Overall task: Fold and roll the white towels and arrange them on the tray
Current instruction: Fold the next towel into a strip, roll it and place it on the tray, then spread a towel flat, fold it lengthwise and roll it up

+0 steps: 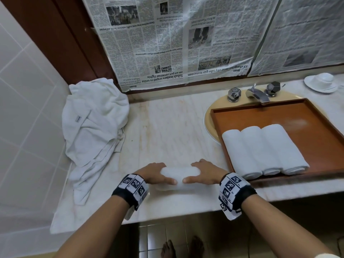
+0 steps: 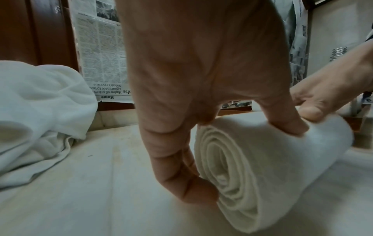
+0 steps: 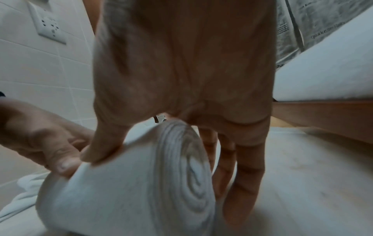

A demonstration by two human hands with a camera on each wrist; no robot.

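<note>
Rolled towel (image 1: 179, 176) lay crosswise on the marble desk (image 1: 167, 131), near front edge, just left of the tray (image 1: 279, 116). Left hand (image 1: 155, 174) grasped its left end, fingers behind & thumb on the front; spiral layers showed in the left wrist view (image 2: 232, 177). Right hand (image 1: 205, 173) grasped the right end the same way, thumb tips nearly meeting mid-roll. Tray sat over the sink basin (image 1: 209, 118), w/ three rolled towels (image 1: 264, 149) side by side, touching, along its near-left part. Faucet (image 1: 257, 94) stood behind the tray. Heap of unfolded white towels (image 1: 93, 127) lay at desk's far left, against the tiled wall. Newspaper (image 1: 167, 40) covered the wall behind. White cup & saucer (image 1: 321, 82) sat far right.
</note>
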